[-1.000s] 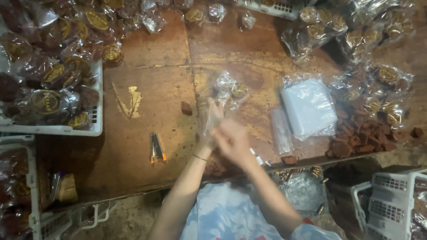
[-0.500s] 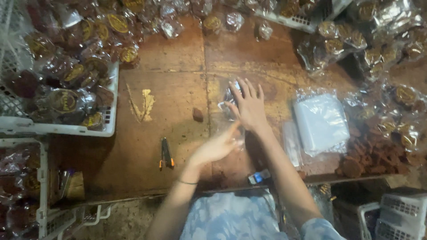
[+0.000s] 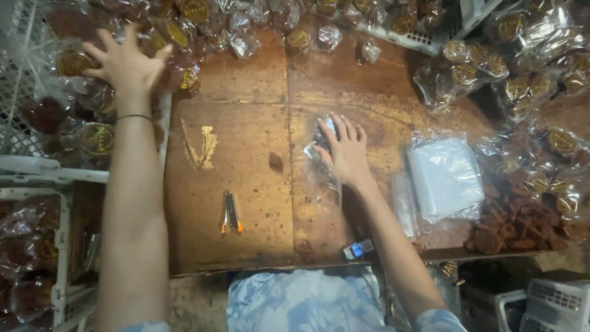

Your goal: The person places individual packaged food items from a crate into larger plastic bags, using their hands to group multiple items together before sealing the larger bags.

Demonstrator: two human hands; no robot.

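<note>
My left hand (image 3: 126, 61) reaches far to the upper left, fingers spread, over the wrapped brown cakes with gold labels piled in a white basket (image 3: 24, 123). It holds nothing that I can see. My right hand (image 3: 345, 150) lies flat, fingers apart, on a clear plastic packet (image 3: 322, 169) with something dark inside. The packet rests on the worn wooden table (image 3: 246, 86) near its middle.
A stack of empty clear bags (image 3: 445, 175) lies right of my hand, with loose brown cakes (image 3: 516, 218) beyond it. More wrapped cakes (image 3: 522, 55) crowd the far and right edges. A small orange-tipped tool (image 3: 230, 212), gold strips (image 3: 203, 147) and a crumb (image 3: 276, 162) lie on the wood. White crates (image 3: 61, 246) stand below left.
My left hand left the packet at the table's middle and swung out to the basket at the upper left. My right hand stayed pressed on the packet.
</note>
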